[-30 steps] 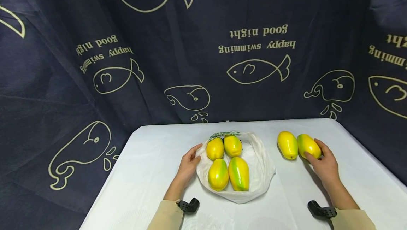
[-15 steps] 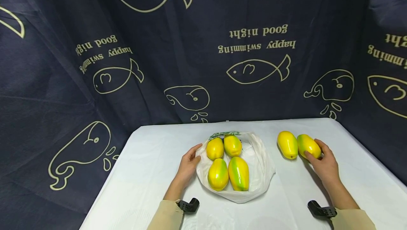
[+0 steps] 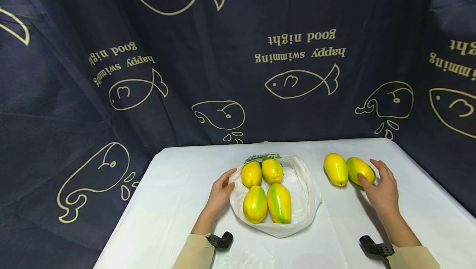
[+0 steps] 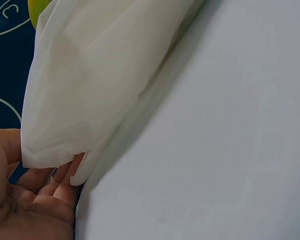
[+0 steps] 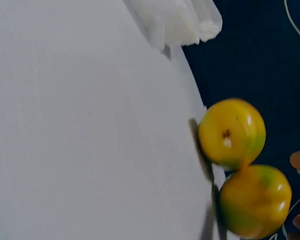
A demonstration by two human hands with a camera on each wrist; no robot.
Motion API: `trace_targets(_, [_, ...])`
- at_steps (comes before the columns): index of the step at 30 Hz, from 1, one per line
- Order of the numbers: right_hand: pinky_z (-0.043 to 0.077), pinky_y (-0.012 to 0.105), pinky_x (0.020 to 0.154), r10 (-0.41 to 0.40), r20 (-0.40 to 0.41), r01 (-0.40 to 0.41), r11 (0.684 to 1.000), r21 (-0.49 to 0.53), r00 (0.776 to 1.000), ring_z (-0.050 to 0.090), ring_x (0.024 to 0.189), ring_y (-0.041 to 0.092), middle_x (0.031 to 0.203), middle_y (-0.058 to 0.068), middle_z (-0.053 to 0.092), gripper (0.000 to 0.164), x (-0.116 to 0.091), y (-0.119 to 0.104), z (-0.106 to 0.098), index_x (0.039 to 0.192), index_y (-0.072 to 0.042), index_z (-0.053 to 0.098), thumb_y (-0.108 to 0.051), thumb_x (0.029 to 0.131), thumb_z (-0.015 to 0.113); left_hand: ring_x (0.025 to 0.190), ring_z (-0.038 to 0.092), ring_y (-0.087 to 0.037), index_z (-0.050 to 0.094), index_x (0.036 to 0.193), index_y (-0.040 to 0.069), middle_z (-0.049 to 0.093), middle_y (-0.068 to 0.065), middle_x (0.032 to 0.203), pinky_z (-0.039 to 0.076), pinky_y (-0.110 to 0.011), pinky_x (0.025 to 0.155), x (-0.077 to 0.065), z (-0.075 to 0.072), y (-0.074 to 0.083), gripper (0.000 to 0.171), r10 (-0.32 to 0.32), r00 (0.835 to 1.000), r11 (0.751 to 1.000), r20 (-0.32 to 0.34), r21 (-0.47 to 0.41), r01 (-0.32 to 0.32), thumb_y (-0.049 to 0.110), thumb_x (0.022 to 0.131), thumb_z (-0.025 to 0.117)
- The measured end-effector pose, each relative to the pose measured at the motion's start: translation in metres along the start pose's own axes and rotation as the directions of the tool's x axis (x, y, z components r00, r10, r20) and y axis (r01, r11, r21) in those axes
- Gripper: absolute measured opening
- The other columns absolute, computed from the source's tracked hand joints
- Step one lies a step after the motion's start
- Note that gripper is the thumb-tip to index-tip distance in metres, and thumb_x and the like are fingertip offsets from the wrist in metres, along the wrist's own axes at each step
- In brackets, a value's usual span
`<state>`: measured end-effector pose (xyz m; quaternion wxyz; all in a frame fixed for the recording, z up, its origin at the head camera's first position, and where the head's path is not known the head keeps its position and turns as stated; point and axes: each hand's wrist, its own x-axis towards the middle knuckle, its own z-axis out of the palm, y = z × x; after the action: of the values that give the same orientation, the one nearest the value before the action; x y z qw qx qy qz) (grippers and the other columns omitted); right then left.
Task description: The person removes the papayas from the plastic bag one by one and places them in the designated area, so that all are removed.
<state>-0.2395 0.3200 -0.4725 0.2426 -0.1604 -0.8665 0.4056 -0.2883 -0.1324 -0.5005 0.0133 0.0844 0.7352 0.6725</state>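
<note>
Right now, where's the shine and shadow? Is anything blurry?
Head view: bright glare on the front right fruit in the bag; left wrist view: soft grey shadow beside the bag on the table; right wrist view: upper fruit shiny, lower fruit a little blurry.

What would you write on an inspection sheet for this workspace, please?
Surface: white-covered table, faint creases.
Job's things: four yellow-green fruits in a white plastic bag, mouth open; two loose fruits on the table, right of it.
Clutter: nothing seen.
Hands: left hand touches the bag's left edge, grip unclear; right hand, fingers spread, beside the rightmost fruit.
Cables: nothing seen.
Surroundings: dark blue cloth, fish prints, upside-down lettering.
</note>
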Motion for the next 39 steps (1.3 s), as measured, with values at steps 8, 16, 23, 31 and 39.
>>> trace_targets(8, [0.026, 0.065, 0.116, -0.06, 0.004, 0.06, 0.996, 0.059, 0.998, 0.03, 0.143, 0.05, 0.158, 0.024, 0.034, 0.06, -0.008, -0.026, 0.0, 0.151, -0.009, 0.04, -0.013, 0.095, 0.061, 0.146, 0.039, -0.028, 0.052, 0.145, 0.015, 0.044, -0.012, 0.157, 0.03, -0.046, 0.122, 0.0, 0.0, 0.0, 0.048, 0.001, 1.0, 1.0, -0.002, 0.004, -0.001, 0.0, 0.1, 0.048])
trace_targets(16, [0.037, 0.051, 0.116, -0.089, 0.088, 0.076, 0.988, 0.138, 0.992, 0.04, 0.136, 0.046, 0.155, 0.024, 0.039, 0.059, -0.018, -0.052, -0.001, 0.153, -0.012, 0.038, -0.022, 0.099, 0.059, 0.145, 0.041, -0.027, 0.053, 0.145, 0.016, 0.046, -0.011, 0.155, 0.032, -0.046, 0.121, 0.003, 0.001, 0.001, 0.048, 0.003, 1.0, 1.0, -0.002, 0.0, -0.003, 0.0, 0.1, 0.049])
trace_targets(23, [0.033, -0.004, 0.087, -0.193, 0.177, 0.155, 0.966, 0.205, 0.965, 0.039, 0.137, 0.039, 0.153, 0.023, 0.041, 0.062, -0.027, -0.07, 0.002, 0.153, -0.01, 0.039, -0.027, 0.098, 0.063, 0.143, 0.044, -0.029, 0.052, 0.145, 0.014, 0.046, -0.013, 0.154, 0.036, -0.045, 0.119, 0.001, 0.001, 0.001, 0.048, 0.002, 1.0, 1.0, -0.003, 0.015, -0.001, 0.0, 0.1, 0.047])
trace_targets(31, [0.037, -0.001, 0.089, -0.255, 0.259, 0.189, 0.948, 0.255, 0.932, 0.039, 0.136, 0.039, 0.154, 0.019, 0.039, 0.066, -0.038, -0.086, 0.011, 0.154, -0.012, 0.036, -0.021, 0.097, 0.066, 0.145, 0.041, -0.028, 0.051, 0.146, 0.016, 0.044, -0.011, 0.156, 0.033, -0.045, 0.121, 0.001, 0.0, 0.001, 0.048, 0.001, 1.0, 1.0, -0.001, 0.018, -0.001, 0.0, 0.1, 0.048])
trace_targets(39, [0.047, 0.011, 0.094, -0.255, 0.377, 0.169, 0.954, 0.246, 0.891, 0.043, 0.139, 0.044, 0.162, 0.017, 0.029, 0.072, -0.048, -0.089, 0.022, 0.157, -0.015, 0.029, -0.03, 0.097, 0.066, 0.144, 0.042, -0.028, 0.051, 0.146, 0.015, 0.045, -0.013, 0.155, 0.034, -0.045, 0.121, 0.001, 0.0, 0.0, 0.048, -0.001, 1.0, 1.0, 0.001, 0.01, 0.001, 0.001, 0.1, 0.048])
